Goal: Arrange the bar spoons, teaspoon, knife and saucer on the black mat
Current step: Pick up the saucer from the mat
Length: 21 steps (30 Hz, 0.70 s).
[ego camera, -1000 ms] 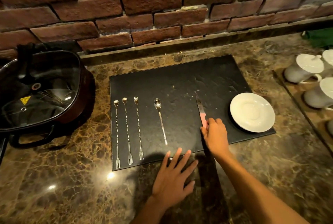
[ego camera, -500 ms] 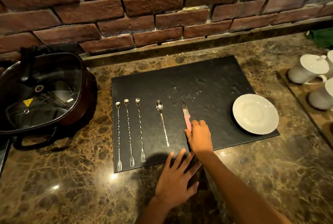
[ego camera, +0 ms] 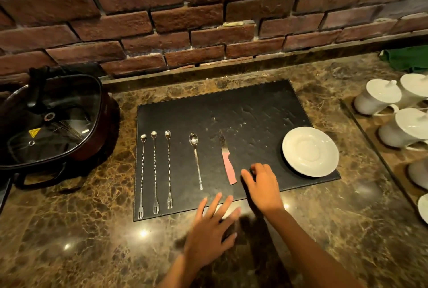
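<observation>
**Cutlery laid in a row, both my hands empty**

My right hand (ego camera: 262,187) hovers over the near edge of the rectangular black textured mat (ego camera: 231,107), fingers loosely curled around nothing, just beside the pink-handled small knife (ego camera: 228,164) without touching it. My left hand (ego camera: 212,230) is spread flat and empty, fingertips at the mat's near edge over the brown marble counter (ego camera: 81,253). On the mat, from its left side, lie three long twisted steel bar spoons (ego camera: 154,172) with forked ends, then a steel teaspoon (ego camera: 196,162), then the knife, all roughly parallel. The round white saucer (ego camera: 310,151) sits at the mat's right near corner, well apart from the knife.
</observation>
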Motion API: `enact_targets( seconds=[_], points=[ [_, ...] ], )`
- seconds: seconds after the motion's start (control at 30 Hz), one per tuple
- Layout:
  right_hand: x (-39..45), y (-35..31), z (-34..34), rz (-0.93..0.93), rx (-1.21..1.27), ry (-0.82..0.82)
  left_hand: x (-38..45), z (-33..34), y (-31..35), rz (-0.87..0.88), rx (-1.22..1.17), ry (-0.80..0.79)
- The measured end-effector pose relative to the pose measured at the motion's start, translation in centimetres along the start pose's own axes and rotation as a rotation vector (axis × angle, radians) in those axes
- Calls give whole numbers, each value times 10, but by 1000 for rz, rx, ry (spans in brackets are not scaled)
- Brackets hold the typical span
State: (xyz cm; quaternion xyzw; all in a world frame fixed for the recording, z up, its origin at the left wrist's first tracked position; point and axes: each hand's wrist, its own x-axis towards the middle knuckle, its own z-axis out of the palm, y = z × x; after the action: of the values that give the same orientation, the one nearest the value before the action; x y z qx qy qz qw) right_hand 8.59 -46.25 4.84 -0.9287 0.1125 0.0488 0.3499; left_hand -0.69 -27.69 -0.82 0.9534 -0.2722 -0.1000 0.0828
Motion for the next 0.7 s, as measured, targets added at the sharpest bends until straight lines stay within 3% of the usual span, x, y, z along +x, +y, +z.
enact_targets(
  seconds=[0.13, 0.2, 0.27, 0.43, 0.57, 0.7],
  points=[
    [1, 55, -62, 26, 142, 98, 16, -8, 36, -92, -185, 198],
    [10, 81, -94, 98, 260, 166, 39, -14, 62, -257, -395, 309],
    [25, 104, -121, 191, 367, 214, 73, -29, 91, -465, -618, 306],
    [64, 133, -156, 326, 459, 265, 164, -59, 139, -764, -1104, 310],
    [80, 138, -161, 241, 500, 171, 214, -67, 156, -848, -1520, 198],
    [84, 147, -154, 235, 502, 112, 228, -65, 158, -868, -1587, 288]
  ],
)
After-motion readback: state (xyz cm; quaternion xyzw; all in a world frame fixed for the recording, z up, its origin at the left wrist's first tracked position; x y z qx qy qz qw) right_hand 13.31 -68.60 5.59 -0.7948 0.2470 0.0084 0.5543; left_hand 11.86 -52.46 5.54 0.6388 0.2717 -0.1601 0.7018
